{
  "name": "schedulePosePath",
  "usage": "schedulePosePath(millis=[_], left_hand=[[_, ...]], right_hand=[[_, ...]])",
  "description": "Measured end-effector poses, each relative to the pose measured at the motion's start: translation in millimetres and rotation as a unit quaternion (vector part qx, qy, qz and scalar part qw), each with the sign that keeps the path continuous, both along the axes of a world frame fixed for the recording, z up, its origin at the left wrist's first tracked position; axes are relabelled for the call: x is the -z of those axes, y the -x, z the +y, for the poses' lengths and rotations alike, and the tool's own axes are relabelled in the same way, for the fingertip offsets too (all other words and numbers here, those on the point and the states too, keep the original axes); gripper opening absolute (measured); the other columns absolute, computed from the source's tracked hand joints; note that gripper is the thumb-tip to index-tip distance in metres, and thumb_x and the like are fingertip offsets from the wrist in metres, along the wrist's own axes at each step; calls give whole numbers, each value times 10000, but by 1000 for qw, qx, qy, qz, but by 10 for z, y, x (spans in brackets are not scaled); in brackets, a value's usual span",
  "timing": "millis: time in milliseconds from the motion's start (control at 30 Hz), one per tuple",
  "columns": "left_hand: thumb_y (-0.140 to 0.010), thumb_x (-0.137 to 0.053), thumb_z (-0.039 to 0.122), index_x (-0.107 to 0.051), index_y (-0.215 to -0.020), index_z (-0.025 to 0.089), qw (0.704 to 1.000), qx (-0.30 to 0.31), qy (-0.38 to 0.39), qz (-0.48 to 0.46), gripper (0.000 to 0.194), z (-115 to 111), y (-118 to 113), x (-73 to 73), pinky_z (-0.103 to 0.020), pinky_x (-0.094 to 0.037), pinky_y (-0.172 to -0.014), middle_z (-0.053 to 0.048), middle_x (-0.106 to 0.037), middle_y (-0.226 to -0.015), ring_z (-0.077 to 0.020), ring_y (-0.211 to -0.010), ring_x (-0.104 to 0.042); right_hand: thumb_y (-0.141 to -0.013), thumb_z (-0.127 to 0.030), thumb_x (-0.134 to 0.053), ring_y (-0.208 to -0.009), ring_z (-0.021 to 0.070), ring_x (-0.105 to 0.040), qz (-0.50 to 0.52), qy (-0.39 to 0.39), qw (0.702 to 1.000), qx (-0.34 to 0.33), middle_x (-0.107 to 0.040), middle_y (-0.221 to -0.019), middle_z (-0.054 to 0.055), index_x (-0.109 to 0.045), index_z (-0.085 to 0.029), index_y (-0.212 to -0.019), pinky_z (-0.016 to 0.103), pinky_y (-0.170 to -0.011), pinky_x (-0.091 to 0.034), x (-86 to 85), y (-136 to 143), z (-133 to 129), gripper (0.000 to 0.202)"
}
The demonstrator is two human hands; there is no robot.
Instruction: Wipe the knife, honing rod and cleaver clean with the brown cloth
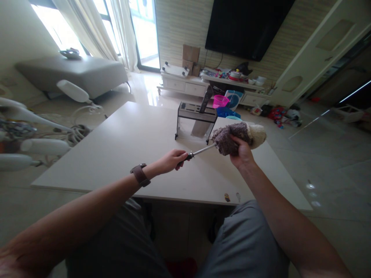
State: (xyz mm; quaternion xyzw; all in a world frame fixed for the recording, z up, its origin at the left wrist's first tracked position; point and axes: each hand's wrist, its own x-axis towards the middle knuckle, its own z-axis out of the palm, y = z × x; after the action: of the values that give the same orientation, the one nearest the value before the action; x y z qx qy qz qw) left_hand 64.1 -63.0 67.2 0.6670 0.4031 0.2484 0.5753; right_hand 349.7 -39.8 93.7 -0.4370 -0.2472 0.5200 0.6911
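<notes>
My left hand [171,160] is closed around the black handle of a sharpening steel [204,149], held above the white table. The thin metal rod points to the right and its far end disappears into a fluffy cloth [235,132], brown-purple on one side and cream on the other. My right hand [242,153] grips that cloth, thumb on top, and wraps it about the rod. Just beyond my hands a clear-sided knife block [182,112] with a dark top stands on the table, a black handle sticking up out of it.
Two small stickers lie near the front edge of the white table [127,150]. White lamp parts and cables [46,146] crowd the left side. A grey bench [95,73], a pink basket [220,101] and a cluttered TV cabinet [197,88] stand beyond.
</notes>
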Motion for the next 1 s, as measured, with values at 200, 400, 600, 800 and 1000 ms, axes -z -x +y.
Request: schedulePosePath(millis=[200, 400, 600, 800, 1000], left_hand=[[-972, -514, 525, -570, -877, 156, 1000, 5, -4, -12, 385, -18, 4, -22, -244, -406, -510, 5, -559, -658, -111, -541, -494], [-986, -496, 522, -561, -897, 162, 1000, 5, -1, -14, 376, -25, 13, -31, -241, -404, -508, 11, -555, -650, -111, -539, -487], [-995, -479, 517, -570, -913, 155, 1000, 10, -3, -17, 382, -36, 9, -40, -240, -392, -508, 15, -548, -641, -107, -531, -471], [-983, -497, 557, -579, -912, 155, 1000, 7, 2, -25, 417, -37, 1, -34, -235, -388, -491, 19, -538, -614, -107, -517, -464], [-986, -507, 538, -574, -903, 157, 999, 3, 12, -31, 395, -37, 2, -31, -228, -396, -483, 18, -540, -610, -105, -513, -468]], right_hand=[[-712, -83, -762, -752, 175, -782, 30, 11, 999, 4, -821, -887, 25, -765, -179, -906, 282, -700, -667, -29, 19, -8, 216], [-746, -82, -728, -731, 166, -778, 35, 25, 999, 6, -820, -870, 34, -770, -158, -924, 263, -687, -662, -76, 52, -32, 198], [-749, -91, -721, -733, 166, -772, 35, 35, 999, 5, -818, -864, 40, -768, -146, -937, 267, -694, -657, -95, 68, -44, 202], [-746, -97, -724, -745, 163, -771, 31, 30, 999, 0, -820, -873, 28, -768, -162, -928, 271, -699, -655, -96, 74, -52, 199], [-732, -99, -736, -742, 164, -770, 29, 29, 999, 5, -819, -868, 24, -769, -164, -918, 271, -682, -654, -100, 85, -60, 200]])
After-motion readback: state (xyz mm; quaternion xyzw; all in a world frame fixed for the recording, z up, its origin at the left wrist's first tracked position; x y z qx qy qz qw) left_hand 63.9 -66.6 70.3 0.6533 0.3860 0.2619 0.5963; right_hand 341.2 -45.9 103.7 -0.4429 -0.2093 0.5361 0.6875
